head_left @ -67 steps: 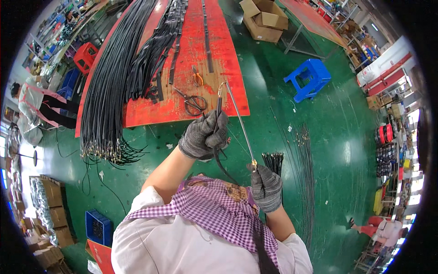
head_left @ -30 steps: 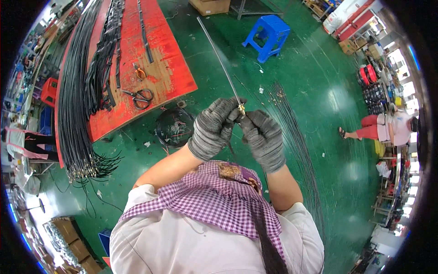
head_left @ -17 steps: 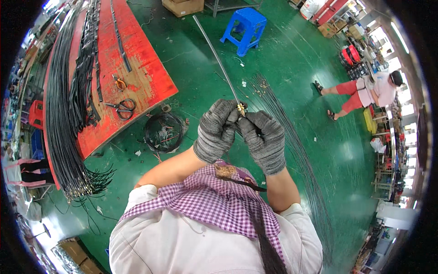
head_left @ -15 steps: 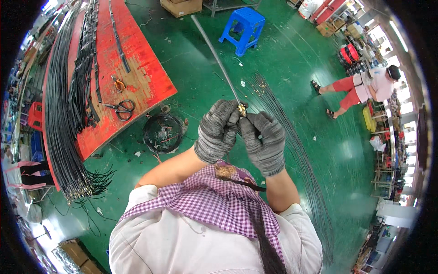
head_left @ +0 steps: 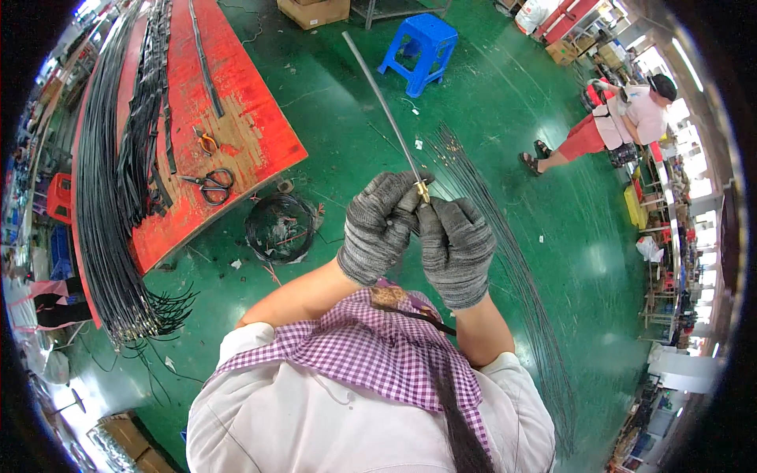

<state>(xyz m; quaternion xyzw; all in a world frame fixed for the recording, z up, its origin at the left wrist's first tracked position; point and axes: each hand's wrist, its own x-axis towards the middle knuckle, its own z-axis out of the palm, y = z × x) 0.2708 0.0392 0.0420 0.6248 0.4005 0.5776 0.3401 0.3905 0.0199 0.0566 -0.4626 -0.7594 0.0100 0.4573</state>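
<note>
Thin grey cable w/ a small brass fitting at its near end, held up in front of the person's chest, over the green floor. Cable runs up and away to the left from the fitting, straight, free end in the air.

Left hand, grey knit glove, closed around the cable just below/beside the fitting, fingers curled tight. Right hand, same glove, fingertips pinched at the fitting, touching the left hand's fingers. Both hands pressed together at the brass end.

Below the hands: purple checked scarf and white shirt of the person.

On floor just right of the hands: long bundle of thin dark cables lying lengthwise. Left of hands: coiled black cable ring on the floor.

Further left: red desk w/ scissors, orange-handled pliers, strips of black cable. Thick bunch of black cables hangs along its far side.

Up top: blue stool, cardboard box. Upper right: another person in red shorts, well apart.
</note>
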